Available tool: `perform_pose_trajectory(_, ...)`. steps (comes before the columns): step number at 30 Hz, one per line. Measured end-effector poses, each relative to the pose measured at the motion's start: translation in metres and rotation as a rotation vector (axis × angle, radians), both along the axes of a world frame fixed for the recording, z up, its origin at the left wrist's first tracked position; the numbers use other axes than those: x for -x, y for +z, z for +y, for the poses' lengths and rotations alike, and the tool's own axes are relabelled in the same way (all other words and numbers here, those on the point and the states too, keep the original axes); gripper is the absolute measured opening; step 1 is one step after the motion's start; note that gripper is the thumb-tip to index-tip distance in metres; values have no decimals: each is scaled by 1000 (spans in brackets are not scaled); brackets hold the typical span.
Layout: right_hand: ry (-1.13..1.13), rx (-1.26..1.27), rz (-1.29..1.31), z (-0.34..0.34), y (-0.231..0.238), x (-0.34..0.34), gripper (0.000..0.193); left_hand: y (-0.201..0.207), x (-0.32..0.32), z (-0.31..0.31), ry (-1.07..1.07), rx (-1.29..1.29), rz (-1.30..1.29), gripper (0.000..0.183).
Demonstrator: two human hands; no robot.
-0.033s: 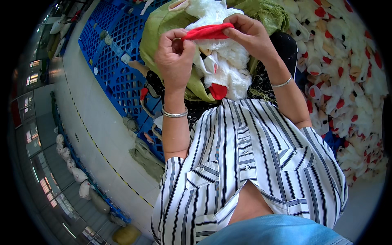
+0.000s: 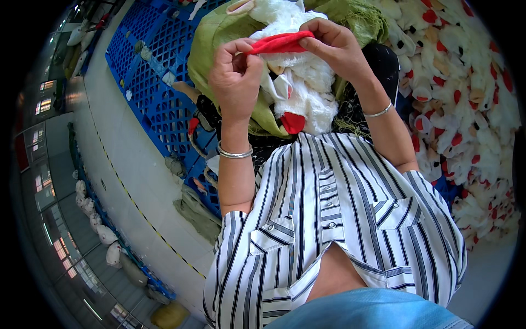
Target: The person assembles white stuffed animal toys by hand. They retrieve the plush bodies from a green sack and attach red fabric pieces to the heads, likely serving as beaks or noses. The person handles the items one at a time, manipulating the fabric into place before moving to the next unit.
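Note:
My left hand [image 2: 234,77] and my right hand [image 2: 334,44] both pinch a red fabric piece [image 2: 280,43], stretched between them at the top of the view. It belongs to a white plush toy [image 2: 301,88] with red parts that lies under my hands, on top of a green cloth sack [image 2: 219,33]. A silver bangle sits on each wrist.
A large heap of white, red and tan plush toys [image 2: 466,93] fills the right side. Blue plastic pallets [image 2: 153,71] lie to the left on a grey floor with a yellow dashed line [image 2: 131,197]. More stuffed white shapes [image 2: 98,230] line the far left.

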State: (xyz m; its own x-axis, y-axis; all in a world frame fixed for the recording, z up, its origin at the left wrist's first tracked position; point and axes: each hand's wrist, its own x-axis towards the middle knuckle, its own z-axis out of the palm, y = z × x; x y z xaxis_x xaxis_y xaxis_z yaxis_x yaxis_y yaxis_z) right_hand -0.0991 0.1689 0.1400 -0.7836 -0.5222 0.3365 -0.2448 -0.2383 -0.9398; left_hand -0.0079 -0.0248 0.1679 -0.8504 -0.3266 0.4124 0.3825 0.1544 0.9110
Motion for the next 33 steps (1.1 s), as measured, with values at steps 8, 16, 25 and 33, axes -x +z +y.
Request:
perform_pose_trajectory(8,-1,27,18,-2,2,-1,16,14,-1,12,-34,155,-83,13)
perform_pose_trajectory(16,22,6,75,-9,2,-5,15,1,-1,-3,-3,344,-158,19)
perform_pose_trajectory(25,119,12,-25,-16,0,-15,14,2,-6,-10,-82,353,-180,22)
perform_pose_trajectory(33,127,45,143,-9,-4,0,13,-2,-1,-13,-192,381,-208,23)
